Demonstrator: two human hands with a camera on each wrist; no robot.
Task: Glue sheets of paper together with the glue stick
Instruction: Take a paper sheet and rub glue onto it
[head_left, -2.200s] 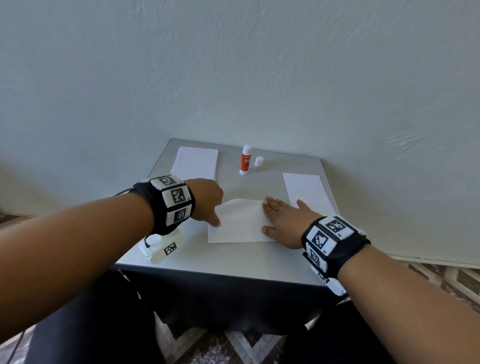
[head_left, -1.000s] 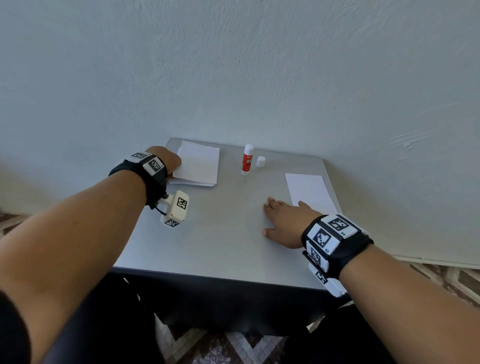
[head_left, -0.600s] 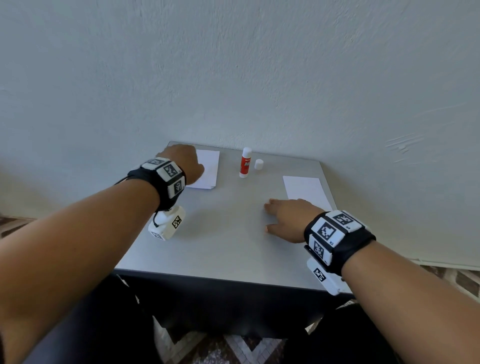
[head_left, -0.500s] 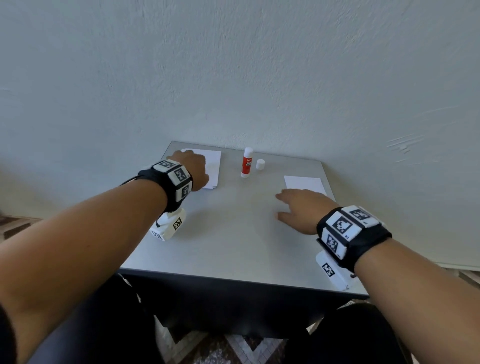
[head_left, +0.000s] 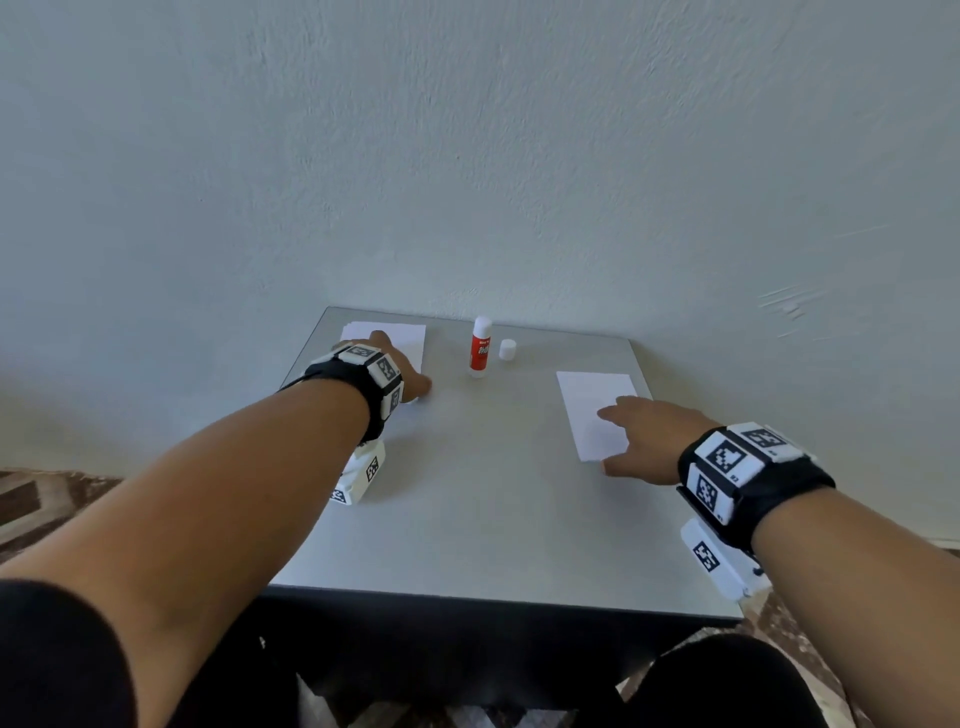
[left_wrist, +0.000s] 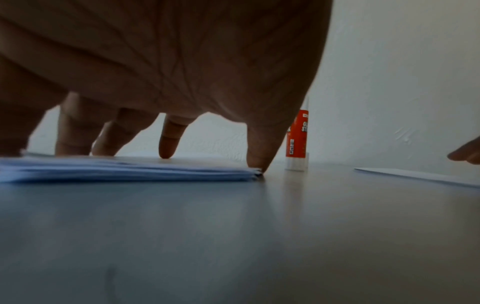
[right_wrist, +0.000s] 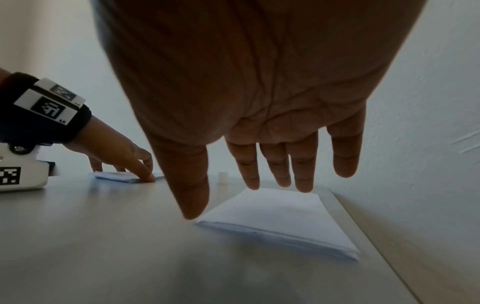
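Right hand has slid — fingers spread — over flat white paper stack; left hand presses another.

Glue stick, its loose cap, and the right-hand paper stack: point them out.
glue stick (head_left: 480, 349), head view, red label
cap (head_left: 507, 349), head view, side
right paper stack (head_left: 589, 395), head view, bare top sheet

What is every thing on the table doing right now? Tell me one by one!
glue stick: upright, cap off.
cap: standing beside the glue stick.
left paper stack: flat, left hand on it.
right paper stack: flat, under the right hand.
left hand: fingertips resting on its stack.
right hand: open, fingers spread above its stack.
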